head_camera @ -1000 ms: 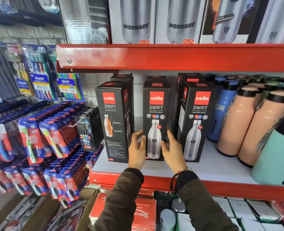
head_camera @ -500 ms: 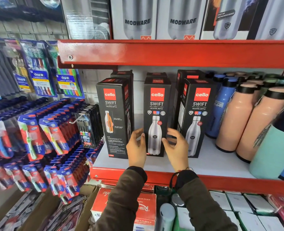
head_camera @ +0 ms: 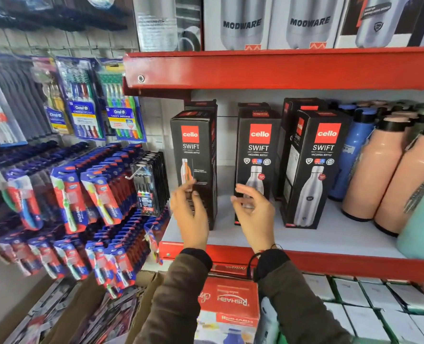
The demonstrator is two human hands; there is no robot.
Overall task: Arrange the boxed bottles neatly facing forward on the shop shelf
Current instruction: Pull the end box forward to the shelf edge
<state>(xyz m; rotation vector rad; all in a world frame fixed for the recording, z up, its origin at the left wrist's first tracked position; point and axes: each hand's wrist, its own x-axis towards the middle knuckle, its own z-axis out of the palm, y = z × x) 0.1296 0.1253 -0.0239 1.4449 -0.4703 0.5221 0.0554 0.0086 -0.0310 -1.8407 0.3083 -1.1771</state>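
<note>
Three black "cello SWIFT" bottle boxes stand upright in a front row on the white shelf [head_camera: 330, 240]: the left box [head_camera: 196, 155], the middle box [head_camera: 256, 150] and the right box [head_camera: 316, 167]. More such boxes stand behind them. My left hand [head_camera: 189, 214] hovers in front of the left box's lower half, fingers spread, holding nothing. In front of the middle box's lower part is my right hand [head_camera: 254, 212], fingers apart and empty. Both hands are blurred and block the boxes' lower fronts.
Peach bottles [head_camera: 374, 175], a blue bottle [head_camera: 352, 155] and a mint bottle [head_camera: 422, 219] crowd the shelf's right side. Toothbrush packs [head_camera: 81, 194] hang at the left. A red shelf edge [head_camera: 280, 68] with MODWARE boxes sits above. Red and white boxes lie below.
Both hands have let go of the middle box and pulled back toward me. The left hand has shifted left, in front of the left box. The middle box stands further back.
</note>
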